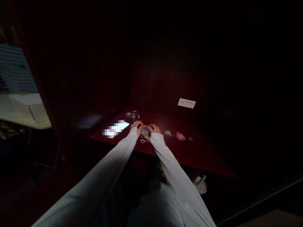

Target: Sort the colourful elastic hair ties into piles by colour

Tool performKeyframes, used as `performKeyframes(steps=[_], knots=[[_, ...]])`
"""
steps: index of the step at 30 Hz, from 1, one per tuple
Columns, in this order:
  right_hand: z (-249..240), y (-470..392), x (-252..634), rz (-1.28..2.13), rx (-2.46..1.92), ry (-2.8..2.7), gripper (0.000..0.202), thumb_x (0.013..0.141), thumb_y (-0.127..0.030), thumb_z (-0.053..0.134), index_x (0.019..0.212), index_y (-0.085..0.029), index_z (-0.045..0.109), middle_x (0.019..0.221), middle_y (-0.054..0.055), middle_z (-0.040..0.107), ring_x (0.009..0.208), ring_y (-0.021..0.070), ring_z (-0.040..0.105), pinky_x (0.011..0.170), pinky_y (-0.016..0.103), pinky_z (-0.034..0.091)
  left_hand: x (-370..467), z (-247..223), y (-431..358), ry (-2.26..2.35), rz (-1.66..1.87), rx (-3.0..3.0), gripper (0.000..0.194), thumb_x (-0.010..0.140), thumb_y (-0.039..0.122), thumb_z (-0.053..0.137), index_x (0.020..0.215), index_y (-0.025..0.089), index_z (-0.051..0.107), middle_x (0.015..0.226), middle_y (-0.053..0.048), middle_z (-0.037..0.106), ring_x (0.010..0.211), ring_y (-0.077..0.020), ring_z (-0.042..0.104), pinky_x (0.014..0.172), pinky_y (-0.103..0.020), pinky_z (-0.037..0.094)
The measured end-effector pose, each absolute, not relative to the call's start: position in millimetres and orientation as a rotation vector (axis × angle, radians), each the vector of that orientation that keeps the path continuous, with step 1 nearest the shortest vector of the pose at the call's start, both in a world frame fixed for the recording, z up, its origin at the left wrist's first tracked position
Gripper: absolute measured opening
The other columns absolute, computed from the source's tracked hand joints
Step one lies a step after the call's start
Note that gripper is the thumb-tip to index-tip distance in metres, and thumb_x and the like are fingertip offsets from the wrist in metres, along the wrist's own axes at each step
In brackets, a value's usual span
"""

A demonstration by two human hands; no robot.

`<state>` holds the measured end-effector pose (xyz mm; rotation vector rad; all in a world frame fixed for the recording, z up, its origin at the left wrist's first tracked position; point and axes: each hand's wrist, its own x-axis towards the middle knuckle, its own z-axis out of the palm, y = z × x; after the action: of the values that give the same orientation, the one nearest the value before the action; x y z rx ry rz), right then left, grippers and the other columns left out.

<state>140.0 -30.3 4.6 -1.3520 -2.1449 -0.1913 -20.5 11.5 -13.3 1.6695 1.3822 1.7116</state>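
A heap of small coloured bands [145,131] lies on the dark red table [161,119], between my two hands. My left hand [137,125] curves round the heap's left side, and my right hand [153,129] curves round its right side. Both sets of fingers are bent and touch the heap. A pale ring [142,141] lies just in front of it, near the table edge. To the right are a yellowish pile [168,133], a pink pile [180,136] and a single ring [190,138].
A lit phone [115,129] lies left of my hands. Behind it stands a clear container [134,114]. A white socket plate [187,103] is on the back wall. Far left, a white box [32,105] rests on another table [14,115], beyond a dark partition.
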Motion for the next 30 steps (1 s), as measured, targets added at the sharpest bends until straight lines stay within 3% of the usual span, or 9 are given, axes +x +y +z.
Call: performKeyframes(steps=[10, 14, 18, 24, 28, 30], knots=[[-1.8, -22.8, 152.1, 0.085, -1.41, -2.003, 0.025, 0.093, -0.022, 0.06, 0.113, -0.024, 0.075, 0.109, 0.006, 0.072, 0.105, 0.0211, 0.062, 0.099, 0.033, 0.048, -20.2, -9.3, 11.3, 1.285, 1.606, 1.698, 0.024, 0.093, 0.02, 0.047, 0.078, 0.021, 0.066, 0.116, -0.01, 0.071, 0.115, -0.0232, 0.065, 0.11, -0.04, 0.053], [-9.2, -18.9, 157.2, 0.155, -1.372, -1.848, 0.025, 0.092, -0.025, 0.06, 0.11, -0.021, 0.076, 0.105, 0.006, 0.072, 0.097, 0.0197, 0.066, 0.091, 0.031, 0.052, -21.3, -11.8, 12.2, 1.281, 1.595, 1.772, 0.021, 0.093, 0.021, 0.051, 0.079, 0.021, 0.066, 0.115, -0.008, 0.073, 0.115, -0.0223, 0.065, 0.108, -0.038, 0.054], [-16.3, -11.6, 158.1, 0.24, -1.371, -1.652, 0.028, 0.088, -0.032, 0.063, 0.109, -0.02, 0.076, 0.1, 0.007, 0.073, 0.084, 0.0179, 0.067, 0.078, 0.029, 0.055, -22.1, -18.5, 13.1, 1.27, 1.509, 1.95, 0.004, 0.083, 0.021, 0.067, 0.086, 0.022, 0.07, 0.123, -0.007, 0.072, 0.119, -0.0261, 0.063, 0.108, -0.043, 0.054], [-13.4, -10.1, 164.5, 0.366, -1.243, -1.428, 0.034, 0.088, -0.046, 0.061, 0.102, -0.019, 0.076, 0.101, 0.008, 0.074, 0.085, 0.0192, 0.067, 0.081, 0.032, 0.056, -17.9, -26.3, 13.7, 1.349, 1.279, 2.18, 0.036, 0.071, 0.029, 0.085, 0.106, 0.027, 0.076, 0.139, -0.005, 0.065, 0.129, -0.0297, 0.059, 0.117, -0.046, 0.048], [-9.1, -14.9, 167.6, 0.398, -1.246, -1.318, 0.037, 0.092, -0.047, 0.05, 0.092, -0.019, 0.075, 0.099, 0.009, 0.074, 0.093, 0.0207, 0.068, 0.09, 0.034, 0.054, -18.8, -27.3, 16.0, 1.332, 1.247, 2.21, 0.038, 0.073, 0.025, 0.083, 0.111, 0.025, 0.076, 0.141, -0.006, 0.063, 0.128, -0.0295, 0.062, 0.117, -0.046, 0.048], [-8.4, -16.6, 166.6, 0.445, -1.258, -1.272, 0.039, 0.092, -0.047, 0.047, 0.092, -0.019, 0.074, 0.1, 0.009, 0.074, 0.089, 0.0204, 0.068, 0.085, 0.033, 0.055, -20.8, -27.6, 17.5, 1.301, 1.272, 2.201, 0.035, 0.075, 0.022, 0.079, 0.11, 0.023, 0.076, 0.138, -0.008, 0.064, 0.128, -0.0291, 0.063, 0.117, -0.045, 0.049]])
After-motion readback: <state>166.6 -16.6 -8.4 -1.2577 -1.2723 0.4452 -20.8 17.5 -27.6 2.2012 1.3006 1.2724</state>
